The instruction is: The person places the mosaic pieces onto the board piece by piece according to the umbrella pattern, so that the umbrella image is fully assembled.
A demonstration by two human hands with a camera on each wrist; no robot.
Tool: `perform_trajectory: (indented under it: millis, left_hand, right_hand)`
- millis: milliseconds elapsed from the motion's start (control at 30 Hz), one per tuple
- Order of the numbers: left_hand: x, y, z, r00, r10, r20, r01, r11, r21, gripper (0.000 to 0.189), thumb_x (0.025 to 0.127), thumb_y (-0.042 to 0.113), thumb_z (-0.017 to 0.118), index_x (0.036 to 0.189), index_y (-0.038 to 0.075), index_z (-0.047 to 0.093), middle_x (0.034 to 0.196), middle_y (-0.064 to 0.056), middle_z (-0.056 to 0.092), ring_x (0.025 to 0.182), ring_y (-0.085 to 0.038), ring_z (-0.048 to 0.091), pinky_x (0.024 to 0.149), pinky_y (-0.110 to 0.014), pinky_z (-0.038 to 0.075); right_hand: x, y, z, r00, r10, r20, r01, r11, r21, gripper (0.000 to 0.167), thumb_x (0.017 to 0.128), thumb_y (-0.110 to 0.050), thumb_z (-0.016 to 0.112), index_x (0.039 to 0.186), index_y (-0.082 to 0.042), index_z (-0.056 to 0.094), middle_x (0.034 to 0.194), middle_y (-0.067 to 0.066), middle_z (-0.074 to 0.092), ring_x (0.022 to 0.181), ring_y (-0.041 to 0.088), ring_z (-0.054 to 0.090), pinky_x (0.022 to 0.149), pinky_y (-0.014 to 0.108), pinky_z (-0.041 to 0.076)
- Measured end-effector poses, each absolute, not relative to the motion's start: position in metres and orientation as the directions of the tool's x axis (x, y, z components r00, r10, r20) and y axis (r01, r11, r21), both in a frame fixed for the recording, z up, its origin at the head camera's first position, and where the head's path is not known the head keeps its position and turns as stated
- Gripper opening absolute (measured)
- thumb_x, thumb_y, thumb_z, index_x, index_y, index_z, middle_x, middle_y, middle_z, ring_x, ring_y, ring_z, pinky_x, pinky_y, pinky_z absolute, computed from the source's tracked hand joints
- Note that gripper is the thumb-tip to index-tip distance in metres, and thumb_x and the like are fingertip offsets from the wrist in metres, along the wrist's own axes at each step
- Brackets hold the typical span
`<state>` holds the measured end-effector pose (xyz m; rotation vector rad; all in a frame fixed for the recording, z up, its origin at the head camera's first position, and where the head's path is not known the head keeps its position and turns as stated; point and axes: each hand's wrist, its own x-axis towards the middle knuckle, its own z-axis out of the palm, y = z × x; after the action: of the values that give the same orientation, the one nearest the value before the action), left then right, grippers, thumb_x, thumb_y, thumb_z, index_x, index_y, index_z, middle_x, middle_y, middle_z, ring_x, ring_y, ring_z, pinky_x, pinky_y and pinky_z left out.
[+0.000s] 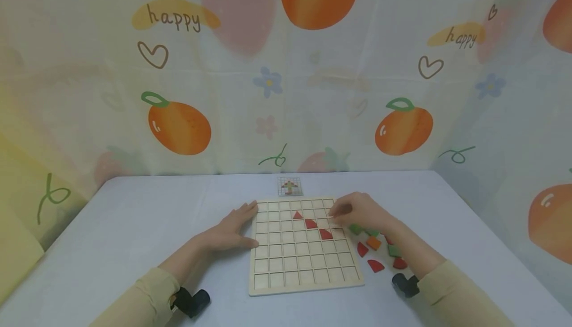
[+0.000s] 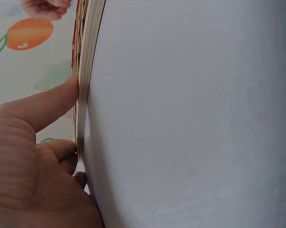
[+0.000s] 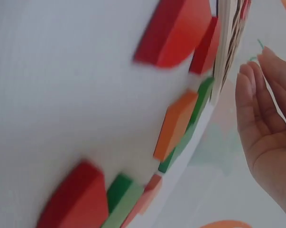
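Note:
A wooden grid board (image 1: 268, 281) lies on the white table. On it, in a diagonal row, sit a red triangle (image 1: 297, 215) and two red quarter-circle pieces, one nearer the middle (image 1: 311, 224) and one to its right (image 1: 326, 234). My left hand (image 1: 230, 230) rests along the board's left edge, fingers extended; the left wrist view has its thumb (image 2: 57, 99) against the side. Over the board's upper right edge is my right hand (image 1: 359, 212), fingers bent slightly downward. Its fingers (image 3: 247, 88) show nothing between them in the right wrist view.
Loose pieces lie right of the board, partly under my right forearm: an orange block (image 1: 373, 242), green blocks (image 1: 394, 250) and several red quarter circles (image 1: 376, 266). Behind the board is a small card (image 1: 289, 186) with a gridded picture. A printed curtain (image 1: 232, 118) hangs behind the table.

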<state>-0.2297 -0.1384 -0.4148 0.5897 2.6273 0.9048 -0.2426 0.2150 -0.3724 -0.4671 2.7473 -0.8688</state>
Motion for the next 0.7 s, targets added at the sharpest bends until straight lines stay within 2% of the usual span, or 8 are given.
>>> perform_trajectory:
  millis: [200, 400, 700]
  left_hand:
    - [-0.229, -0.137, -0.415, -0.876, 0.458, -0.149, 0.270, 0.724, 0.635, 0.093, 0.084, 0.029, 0.072, 0.157, 0.003, 0.021, 0.169, -0.010, 0.012, 0.157, -0.037, 0.004, 0.129, -0.056, 0.006]
    - [-0.229, -0.137, -0.413, -0.874, 0.464, -0.146, 0.277, 0.720, 0.636, 0.093, 0.084, 0.028, 0.072, 0.157, 0.002, 0.021, 0.169, -0.011, 0.012, 0.157, -0.037, 0.004, 0.129, -0.057, 0.006]
    - [-0.228, -0.137, -0.412, -0.871, 0.470, -0.145, 0.284, 0.722, 0.631, 0.092, 0.085, 0.029, 0.071, 0.157, 0.002, 0.020, 0.168, -0.011, 0.012, 0.157, -0.038, 0.005, 0.129, -0.056, 0.006]
  right_hand:
    - [-0.246, 0.229, -0.370, -0.929, -0.350, -0.121, -0.218, 0.782, -0.584, 0.018, 0.088, -0.021, 0.074, 0.105, -0.016, 0.076, 0.101, -0.003, 0.075, 0.092, 0.014, 0.062, 0.087, 0.035, 0.058]
    - [-0.248, 0.244, -0.369, -0.926, -0.361, -0.106, -0.244, 0.791, -0.561, 0.018, 0.087, -0.020, 0.074, 0.104, -0.014, 0.075, 0.099, -0.001, 0.075, 0.088, 0.013, 0.065, 0.086, 0.035, 0.059]
    - [-0.249, 0.266, -0.374, -0.946, -0.294, -0.139, -0.179, 0.827, -0.533, 0.020, 0.087, -0.020, 0.074, 0.106, -0.014, 0.074, 0.103, 0.002, 0.075, 0.090, 0.013, 0.065, 0.085, 0.036, 0.061]
